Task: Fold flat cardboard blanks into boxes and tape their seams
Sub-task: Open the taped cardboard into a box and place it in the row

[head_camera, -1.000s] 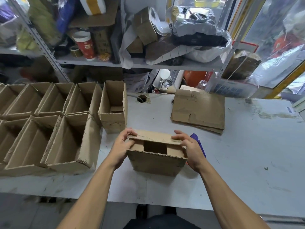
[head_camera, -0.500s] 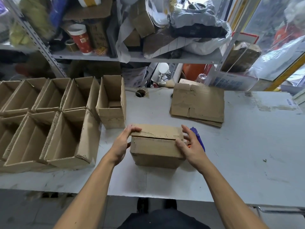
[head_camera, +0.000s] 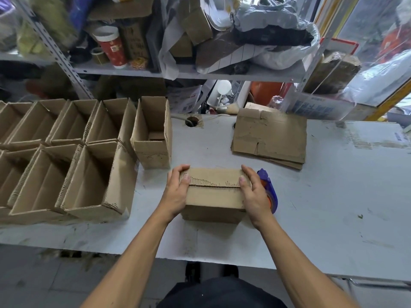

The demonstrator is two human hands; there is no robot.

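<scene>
Cardboard, brown and corrugated, folded into a small box (head_camera: 213, 193), sits on the grey-white tabletop (head_camera: 333, 196) between the two hands, its two top flaps shut so their edges meet in a seam across the upper face; the left hand (head_camera: 176, 192) grips the left end, thumb on top beside the seam and fingers (head_camera: 182, 168) curled over the far edge; the right hand (head_camera: 253, 193) grips the right end likewise, thumb by the seam and fingers (head_camera: 246, 170) hooked over the far edge.

Judged from this, the folding step is ending and the seam is untaped; the purple tape dispenser (head_camera: 270, 192) lies just beyond the right fingers, touching or nearly touching the hand; the next move would call for one hand to keep the flaps pressed while the other lets go and takes the dispenser.

Past the left fingers stand open-topped finished boxes (head_camera: 89, 178); beyond the right fingers lies a stack of flat cardboard blanks (head_camera: 270, 136).
</scene>
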